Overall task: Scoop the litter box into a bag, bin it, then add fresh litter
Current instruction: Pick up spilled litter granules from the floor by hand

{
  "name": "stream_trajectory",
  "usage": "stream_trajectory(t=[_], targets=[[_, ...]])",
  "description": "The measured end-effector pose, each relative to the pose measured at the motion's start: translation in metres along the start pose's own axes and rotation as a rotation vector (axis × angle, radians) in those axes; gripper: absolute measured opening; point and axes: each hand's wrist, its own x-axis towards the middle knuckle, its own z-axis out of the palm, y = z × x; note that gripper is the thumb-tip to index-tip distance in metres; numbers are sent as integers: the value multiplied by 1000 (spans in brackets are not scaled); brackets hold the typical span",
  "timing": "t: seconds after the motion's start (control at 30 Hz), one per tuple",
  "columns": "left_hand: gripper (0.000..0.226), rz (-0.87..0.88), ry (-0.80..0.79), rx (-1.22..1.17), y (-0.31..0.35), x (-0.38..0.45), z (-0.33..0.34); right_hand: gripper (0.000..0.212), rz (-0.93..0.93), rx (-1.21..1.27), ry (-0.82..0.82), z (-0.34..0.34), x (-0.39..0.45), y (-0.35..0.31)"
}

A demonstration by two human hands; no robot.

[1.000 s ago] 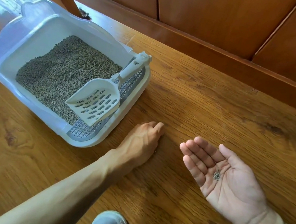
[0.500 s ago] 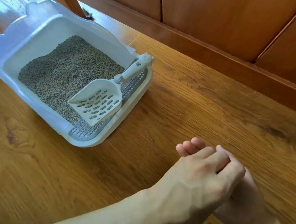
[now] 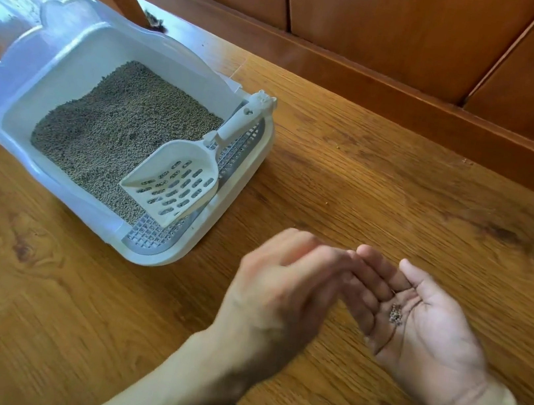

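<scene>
Resting on the wooden floor at left: litter box, grey litter inside. Slotted scoop lies in it, long axis diagonal, handle pointing up-right onto the rim. Left hand: blurred, fingers loosely curled, grip empty; half a second ago it covered the right palm. Right hand: palm up, open, cradling a few pellets.

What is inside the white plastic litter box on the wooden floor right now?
The white plastic litter box holds grey-brown pellet litter and a white slotted plastic scoop, lying over the litter and the grey grid step. Whatever lies beneath the scoop's bowl or under the litter surface is hidden.
</scene>
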Motion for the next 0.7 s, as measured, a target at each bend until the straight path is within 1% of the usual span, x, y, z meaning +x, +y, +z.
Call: stream_trajectory(t=[0.03,0.07,0.1,0.17,0.2,0.27,0.4,0.53,0.6,0.7], targets=[[6,-65,2,42,-13,-3,-3,62,-21,-45,-24,-8,0,-7],[7,-142,-29,86,-28,-7,-4,65,-37,-52,-78,-17,0,-7],[8,-213,-93,135,-41,-11,-4,67,-40,-53,-138,-23,2,-5],[12,-286,-236,259,-63,-17,0,68,-4,-19,-211,-19,0,3],[15,-316,-294,307,-71,-18,3,68,13,-6,-229,-20,0,4],[21,-367,-357,330,-81,-19,7,68,52,12,-218,-21,0,4],[21,-326,-402,349,-93,-16,20,69,16,11,-243,-18,1,2],[9,-303,-374,320,-100,-14,27,69,34,61,-297,-21,3,3],[11,-273,-373,305,-103,-13,28,69,64,82,-331,-22,4,4],[12,-233,-391,324,-106,-10,29,69,65,72,-307,-21,4,5]])
